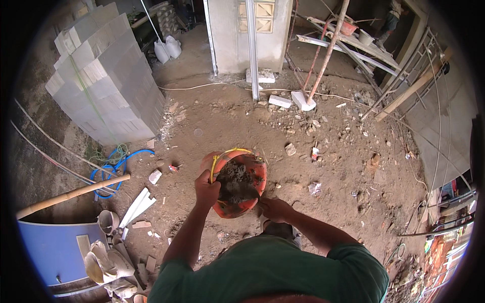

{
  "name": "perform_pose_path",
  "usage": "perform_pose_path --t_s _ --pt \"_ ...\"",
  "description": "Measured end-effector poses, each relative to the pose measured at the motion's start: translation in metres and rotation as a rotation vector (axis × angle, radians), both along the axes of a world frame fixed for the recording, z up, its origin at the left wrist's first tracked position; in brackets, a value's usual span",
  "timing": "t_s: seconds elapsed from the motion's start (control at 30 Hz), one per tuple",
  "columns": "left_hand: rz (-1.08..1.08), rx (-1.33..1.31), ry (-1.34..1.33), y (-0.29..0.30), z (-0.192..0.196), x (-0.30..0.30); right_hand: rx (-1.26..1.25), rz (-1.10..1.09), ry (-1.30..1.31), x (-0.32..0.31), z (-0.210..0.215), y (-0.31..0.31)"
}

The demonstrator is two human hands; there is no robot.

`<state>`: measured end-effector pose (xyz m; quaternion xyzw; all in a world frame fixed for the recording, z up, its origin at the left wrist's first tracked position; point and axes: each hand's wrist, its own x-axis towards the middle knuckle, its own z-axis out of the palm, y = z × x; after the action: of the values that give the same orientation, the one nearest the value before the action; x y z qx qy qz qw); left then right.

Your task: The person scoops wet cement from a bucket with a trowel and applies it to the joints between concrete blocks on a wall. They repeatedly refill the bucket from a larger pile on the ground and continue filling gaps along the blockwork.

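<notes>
An orange bucket (258,174) with a yellow handle (237,150) is in front of my body, over the dirt ground. Dark, wet, lumpy material that looks like mortar (235,174) fills much of it. On the left side, my left hand (208,191) is closed around the handle where it meets the rim. My right hand (277,209) is closed at the near right rim. What its fingers hold is hidden. A flat dark brown shape (243,194) lies across the mortar near that hand; I cannot tell whether it is a tool.
Grey blocks (108,76) stand stacked at the far left. A blue hose (121,164) and a bamboo pole (76,196) lie on the left. White blocks (280,101) and rubble (323,126) lie ahead right, near scaffold poles (328,55). Another person (391,22) is at the far right.
</notes>
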<state>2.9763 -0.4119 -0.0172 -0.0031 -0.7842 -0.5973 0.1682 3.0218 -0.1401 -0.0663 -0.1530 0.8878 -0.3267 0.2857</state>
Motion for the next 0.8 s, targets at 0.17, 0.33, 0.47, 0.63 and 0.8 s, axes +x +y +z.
perform_pose_path --t_s 0.17,0.33,0.47,0.63,0.8 --pt "0.134 0.011 -0.021 -0.007 -0.021 -0.074 0.226 0.214 0.250 -0.085 0.013 0.001" --pt "0.193 -0.084 -0.046 0.000 -0.019 -0.147 0.101 0.164 0.261 -0.169 0.014 -0.003" --pt "0.254 -0.104 -0.076 0.005 -0.003 -0.187 0.365 0.482 0.139 -0.253 0.018 0.013" --pt "0.303 -0.210 0.011 -0.002 0.031 -0.223 0.417 0.331 0.115 -0.340 0.069 0.011" --pt "0.228 -0.204 -0.096 -0.012 0.049 -0.294 0.462 0.729 0.034 -0.421 0.055 -0.004"
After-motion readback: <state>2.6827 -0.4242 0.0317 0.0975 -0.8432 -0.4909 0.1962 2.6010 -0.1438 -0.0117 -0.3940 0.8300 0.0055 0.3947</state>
